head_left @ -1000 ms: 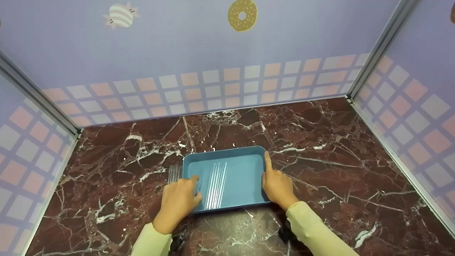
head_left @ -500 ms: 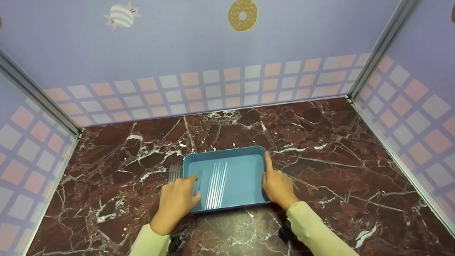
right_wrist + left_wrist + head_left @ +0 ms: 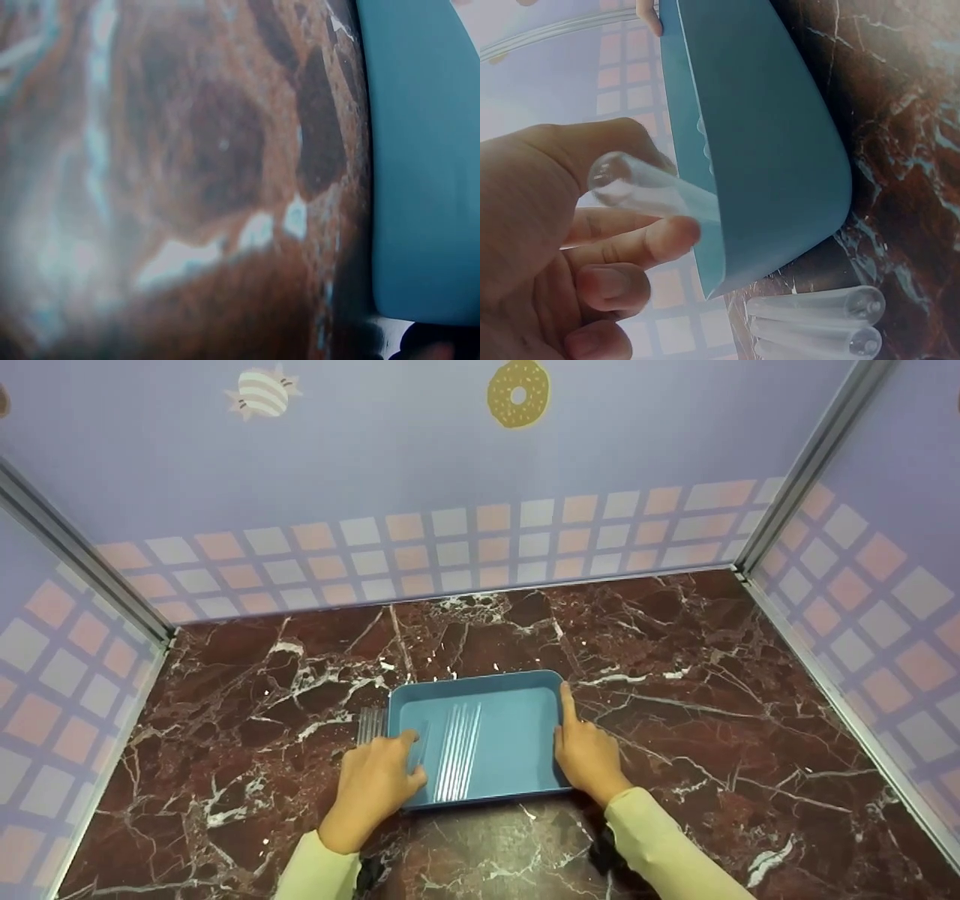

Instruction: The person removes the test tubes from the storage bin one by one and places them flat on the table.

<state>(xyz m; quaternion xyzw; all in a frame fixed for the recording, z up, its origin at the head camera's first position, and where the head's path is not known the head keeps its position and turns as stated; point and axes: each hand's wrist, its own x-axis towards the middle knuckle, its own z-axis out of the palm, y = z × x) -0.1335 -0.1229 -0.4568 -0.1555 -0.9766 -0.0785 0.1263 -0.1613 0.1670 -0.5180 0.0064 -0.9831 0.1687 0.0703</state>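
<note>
A shallow blue tray [image 3: 517,735] sits on the dark red marbled tabletop. Inside it, several clear test tubes [image 3: 459,754] lie side by side, left of the middle. My left hand [image 3: 371,780] is over the tray's left side. In the left wrist view, a clear round-ended test tube [image 3: 649,187] is pinched between its thumb and fingers, its far part hidden behind the tray wall. My right hand [image 3: 589,750] holds the tray's right wall, thumb on the inner side and index finger stretched along the rim. The right wrist view shows mainly the tray's outer wall [image 3: 427,187].
More clear tubes [image 3: 817,322] lie on the table just outside the tray's left wall. A patterned lilac back wall [image 3: 375,457] and two side walls, joined by metal corner strips, enclose the tabletop [image 3: 697,660].
</note>
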